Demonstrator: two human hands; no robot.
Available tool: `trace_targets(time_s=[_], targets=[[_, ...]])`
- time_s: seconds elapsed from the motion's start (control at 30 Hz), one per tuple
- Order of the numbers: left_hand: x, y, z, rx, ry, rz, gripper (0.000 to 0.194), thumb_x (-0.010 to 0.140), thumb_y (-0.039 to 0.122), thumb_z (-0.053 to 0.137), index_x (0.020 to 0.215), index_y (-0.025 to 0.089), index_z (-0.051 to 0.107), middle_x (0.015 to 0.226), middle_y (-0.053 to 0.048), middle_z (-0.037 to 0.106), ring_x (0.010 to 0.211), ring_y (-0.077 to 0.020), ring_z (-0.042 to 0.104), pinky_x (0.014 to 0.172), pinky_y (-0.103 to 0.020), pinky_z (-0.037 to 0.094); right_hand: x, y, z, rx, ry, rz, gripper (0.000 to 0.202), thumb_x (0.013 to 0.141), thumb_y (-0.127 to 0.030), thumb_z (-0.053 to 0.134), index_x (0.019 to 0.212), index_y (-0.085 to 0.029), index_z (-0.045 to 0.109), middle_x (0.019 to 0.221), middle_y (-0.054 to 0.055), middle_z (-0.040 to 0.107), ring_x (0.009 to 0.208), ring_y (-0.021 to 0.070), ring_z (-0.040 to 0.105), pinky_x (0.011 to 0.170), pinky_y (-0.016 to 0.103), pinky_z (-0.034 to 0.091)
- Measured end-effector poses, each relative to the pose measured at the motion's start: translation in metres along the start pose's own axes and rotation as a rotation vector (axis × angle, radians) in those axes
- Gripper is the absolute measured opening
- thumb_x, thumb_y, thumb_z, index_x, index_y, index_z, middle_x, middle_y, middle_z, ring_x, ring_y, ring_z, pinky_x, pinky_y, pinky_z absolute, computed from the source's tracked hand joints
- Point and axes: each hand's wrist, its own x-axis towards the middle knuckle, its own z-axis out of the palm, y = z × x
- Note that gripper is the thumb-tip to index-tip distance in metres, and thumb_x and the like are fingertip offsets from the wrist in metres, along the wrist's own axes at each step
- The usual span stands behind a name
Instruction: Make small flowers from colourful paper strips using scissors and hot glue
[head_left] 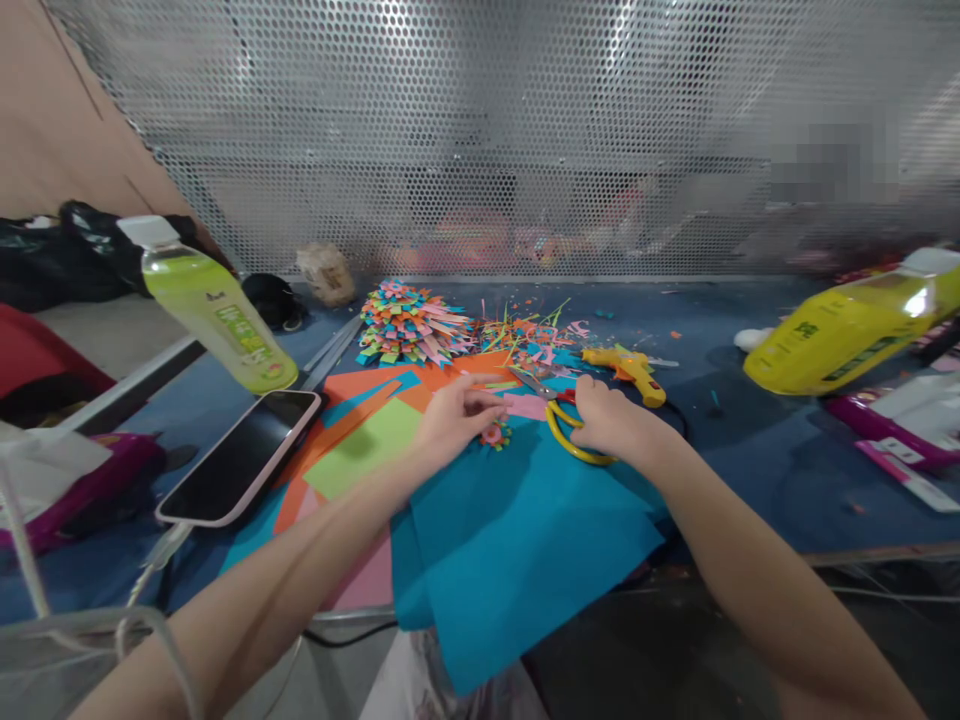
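Observation:
My left hand (461, 415) is curled over the stacked paper, its thumb and fingertips closed at the end of a pink paper strip (526, 406). Just below those fingers sits a small rolled paper flower (493, 434) with a pink centre and coloured fringe. My right hand (604, 415) is closed on a pair of scissors (559, 425) with yellow and red handles, whose blades point left past the strip. Some of its fingers are hidden behind the hand. Large blue sheets (525, 540) lie beneath both hands and hang over the table edge.
Behind the hands stand a multicoloured fringed paper cone (409, 325) and a heap of paper scraps (536, 340). A yellow glue gun (630, 370) lies right of them. A phone (244, 455) and a green bottle (221, 320) are left; a yellow bottle (840, 335) is right.

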Motion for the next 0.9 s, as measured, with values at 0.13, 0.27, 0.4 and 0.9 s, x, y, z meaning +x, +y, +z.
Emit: trace_targets(time_s=[0.13,0.27,0.4,0.9], targets=[[0.0,0.008,-0.003,-0.138,0.05,-0.028,0.052,0.06,0.02,0.079,0.105,0.013,0.055,0.079,-0.006,0.074,0.065,-0.0153,0.068,0.059,-0.025,0.052,-0.001,-0.004,0.0,-0.026,0.009,-0.01,0.042,0.065,-0.01,0.06,0.105,-0.003,0.05,0.106,0.026,0.056,0.092,0.0349,0.058,0.067,0.034,0.039],[0.0,0.014,-0.006,-0.147,0.112,0.009,0.043,0.061,0.016,0.076,0.1,0.012,0.057,0.074,-0.004,0.073,0.072,-0.0148,0.069,0.066,-0.024,0.052,-0.004,-0.007,-0.002,-0.019,0.069,-0.038,0.034,0.069,-0.014,0.058,0.101,-0.003,0.051,0.103,0.025,0.057,0.095,0.0355,0.056,0.071,0.036,0.039],[0.001,0.016,-0.01,-0.127,0.139,0.042,0.037,0.061,0.015,0.075,0.094,0.012,0.059,0.075,-0.002,0.072,0.068,-0.0124,0.066,0.063,-0.022,0.049,-0.003,-0.004,-0.007,0.103,0.259,0.06,0.035,0.076,-0.027,0.057,0.102,-0.006,0.047,0.09,0.023,0.06,0.089,0.0362,0.057,0.065,0.036,0.039],[-0.001,0.009,-0.004,-0.116,0.002,0.027,0.036,0.06,0.012,0.072,0.094,0.015,0.062,0.071,-0.001,0.07,0.062,-0.0122,0.066,0.06,-0.023,0.052,0.004,-0.029,0.009,1.112,0.318,-0.388,0.029,0.065,-0.026,0.065,0.084,-0.022,0.044,0.08,0.002,0.063,0.072,0.0169,0.061,0.063,0.029,0.045]])
